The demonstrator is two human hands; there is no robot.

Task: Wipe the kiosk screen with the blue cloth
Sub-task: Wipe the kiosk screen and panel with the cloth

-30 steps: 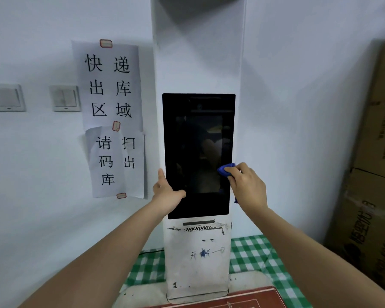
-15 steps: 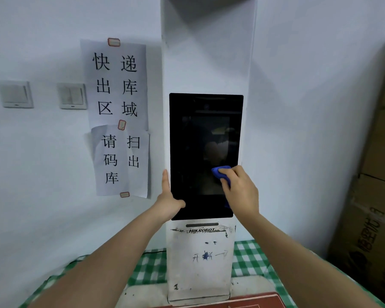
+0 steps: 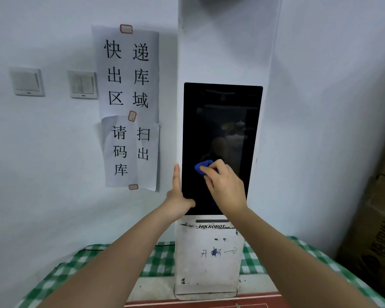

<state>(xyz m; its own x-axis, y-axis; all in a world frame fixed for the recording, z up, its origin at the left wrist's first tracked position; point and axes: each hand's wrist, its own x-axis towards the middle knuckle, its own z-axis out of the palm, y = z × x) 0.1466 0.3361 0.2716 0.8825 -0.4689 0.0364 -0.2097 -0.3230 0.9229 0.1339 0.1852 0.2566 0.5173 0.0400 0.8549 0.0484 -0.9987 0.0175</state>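
Observation:
A tall white kiosk [image 3: 209, 258] stands against the wall with a dark, switched-off screen [image 3: 220, 130] set in its front. My right hand [image 3: 226, 187] presses a bunched blue cloth [image 3: 202, 166] against the lower left part of the screen; most of the cloth is hidden under my fingers. My left hand [image 3: 178, 196] braces the kiosk's left edge beside the screen, fingers straight and pointing up, thumb on the screen's lower left corner.
Two paper notices [image 3: 129, 107] with black characters are taped to the wall left of the kiosk, next to two light switches [image 3: 82, 85]. A green checked cloth [image 3: 158, 263] covers the table under the kiosk. Cardboard boxes [image 3: 378, 230] are stacked at the right.
My right hand has slid the blue cloth leftward across the screen, from its right edge to its lower left part. The left hand stays on the kiosk's left edge. The view shifted.

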